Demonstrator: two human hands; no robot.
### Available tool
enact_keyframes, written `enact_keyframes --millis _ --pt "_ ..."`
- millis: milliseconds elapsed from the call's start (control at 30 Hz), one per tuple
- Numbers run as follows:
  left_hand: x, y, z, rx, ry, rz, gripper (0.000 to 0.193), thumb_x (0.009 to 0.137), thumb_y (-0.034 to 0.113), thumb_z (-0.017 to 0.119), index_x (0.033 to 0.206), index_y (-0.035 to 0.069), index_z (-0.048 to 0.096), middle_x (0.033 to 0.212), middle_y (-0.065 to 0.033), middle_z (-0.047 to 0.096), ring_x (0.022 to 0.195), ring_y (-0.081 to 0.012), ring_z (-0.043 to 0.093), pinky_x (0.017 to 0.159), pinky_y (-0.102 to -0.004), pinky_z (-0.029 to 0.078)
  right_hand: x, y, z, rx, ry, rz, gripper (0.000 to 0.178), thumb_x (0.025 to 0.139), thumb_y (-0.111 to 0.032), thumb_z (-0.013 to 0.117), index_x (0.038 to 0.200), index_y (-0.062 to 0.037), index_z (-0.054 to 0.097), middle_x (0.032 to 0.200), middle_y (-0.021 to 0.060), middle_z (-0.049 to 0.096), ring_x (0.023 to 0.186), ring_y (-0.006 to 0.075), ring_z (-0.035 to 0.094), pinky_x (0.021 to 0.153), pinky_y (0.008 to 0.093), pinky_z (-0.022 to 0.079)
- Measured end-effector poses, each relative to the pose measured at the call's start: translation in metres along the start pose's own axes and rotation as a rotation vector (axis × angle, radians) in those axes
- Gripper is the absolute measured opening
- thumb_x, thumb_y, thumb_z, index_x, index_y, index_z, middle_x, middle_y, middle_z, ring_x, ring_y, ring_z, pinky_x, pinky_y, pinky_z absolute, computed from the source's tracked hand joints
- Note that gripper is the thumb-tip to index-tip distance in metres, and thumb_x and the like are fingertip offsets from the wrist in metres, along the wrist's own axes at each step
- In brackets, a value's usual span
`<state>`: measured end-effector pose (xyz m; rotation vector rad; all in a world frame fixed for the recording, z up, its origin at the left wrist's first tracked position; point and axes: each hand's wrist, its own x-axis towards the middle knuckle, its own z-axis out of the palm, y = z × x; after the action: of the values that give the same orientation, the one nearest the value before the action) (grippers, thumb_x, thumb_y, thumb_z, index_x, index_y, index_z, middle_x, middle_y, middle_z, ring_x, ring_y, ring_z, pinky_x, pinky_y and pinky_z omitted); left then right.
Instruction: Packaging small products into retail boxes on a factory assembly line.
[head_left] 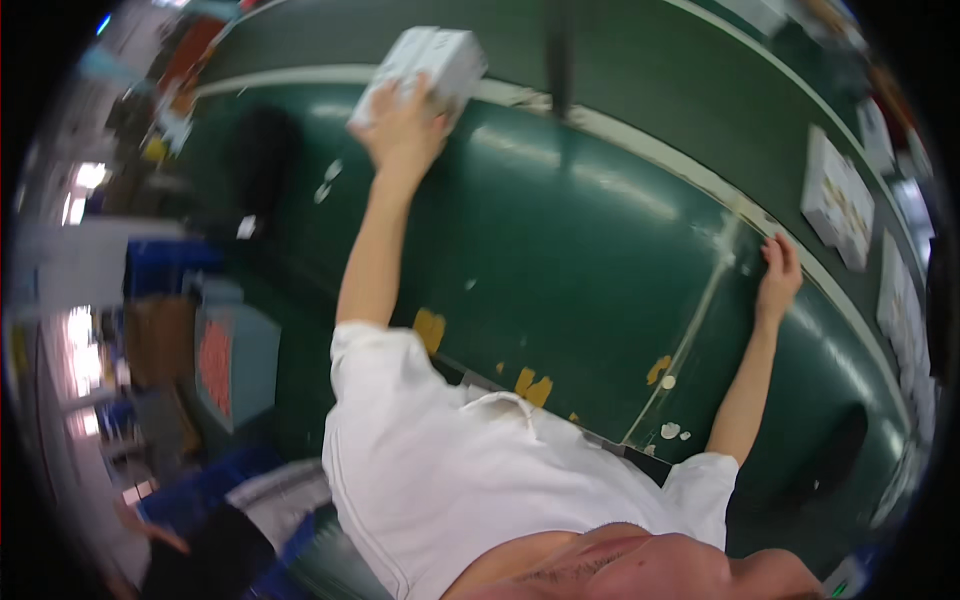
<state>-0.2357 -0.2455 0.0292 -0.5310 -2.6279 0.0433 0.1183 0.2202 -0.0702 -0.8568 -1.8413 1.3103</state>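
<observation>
Across one pale strip point(652, 157) from one white stack point(838, 195), holding right hand point(779, 280) unclenched; gripping one box point(448, 58) with left hand point(403, 132).

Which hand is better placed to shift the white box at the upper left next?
Probably the left: the left hand is on the white box, fingers spread against it, while the right hand is across the green table, well away from it.

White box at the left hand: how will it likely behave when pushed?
The white box is probably stiff: flat faces, straight edges. Unlikely to roll, given its blocky shape. Perhaps manageable one-handed, since only the left hand touches it.
</observation>
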Motion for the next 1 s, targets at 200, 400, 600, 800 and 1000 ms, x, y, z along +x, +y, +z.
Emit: enact_keyframes --millis 200,400,600,800,1000 --pt "0.006 -0.022 0.000 -0.138 0.057 0.046 0.072 0.081 0.031 0.076 0.147 0.027 0.047 0.144 -0.0184 0.044 0.134 -0.0372 0.043 0.098 -0.0651 0.035 -0.009 -0.023 0.023 0.077 -0.039 0.008 0.024 0.095 -0.008 0.063 0.117 0.0023 0.064 0.100 0.0076 0.068 0.091 0.0138 0.064 0.083 0.0266 0.051" --pt "0.009 -0.034 0.010 -0.239 0.034 0.081 0.075 0.082 0.026 0.077 0.149 0.022 0.043 0.147 -0.0191 0.041 0.137 -0.0396 0.039 0.101 -0.0720 0.028 -0.013 -0.031 0.026 0.135 -0.021 0.027 0.025 0.094 -0.006 0.063 0.118 0.0020 0.064 0.098 0.0048 0.067 0.088 0.0098 0.061 0.080 0.0238 0.050" --pt "0.005 0.010 -0.026 -0.187 0.170 -0.052 0.073 0.082 0.029 0.077 0.145 0.012 0.044 0.147 -0.0180 0.041 0.137 -0.0398 0.039 0.108 -0.0711 0.023 -0.013 -0.044 0.020 -0.090 0.068 -0.149 0.039 0.088 -0.012 0.068 0.125 -0.0009 0.059 0.111 0.0102 0.064 0.101 0.0184 0.060 0.089 0.0319 0.048" --pt "-0.034 0.103 -0.058 -0.825 0.578 0.411 0.055 0.087 0.023 0.072 0.129 -0.001 0.046 0.131 -0.0221 0.049 0.121 -0.0378 0.050 0.109 -0.0518 0.037 0.086 -0.068 0.009 -0.932 0.319 -0.131 0.076 0.078 -0.050 0.069 0.133 -0.0012 0.050 0.128 0.0185 0.054 0.121 0.0362 0.048 0.101 0.0479 0.042" --pt "-0.047 0.197 -0.087 -1.220 0.592 0.743 0.055 0.086 0.022 0.072 0.128 0.002 0.043 0.130 -0.0215 0.046 0.121 -0.0372 0.051 0.105 -0.0510 0.043 0.132 -0.077 0.058 -1.081 0.192 0.054 0.080 0.075 -0.054 0.070 0.132 -0.0022 0.049 0.135 0.0226 0.045 0.131 0.0405 0.037 0.092 0.0606 0.044"
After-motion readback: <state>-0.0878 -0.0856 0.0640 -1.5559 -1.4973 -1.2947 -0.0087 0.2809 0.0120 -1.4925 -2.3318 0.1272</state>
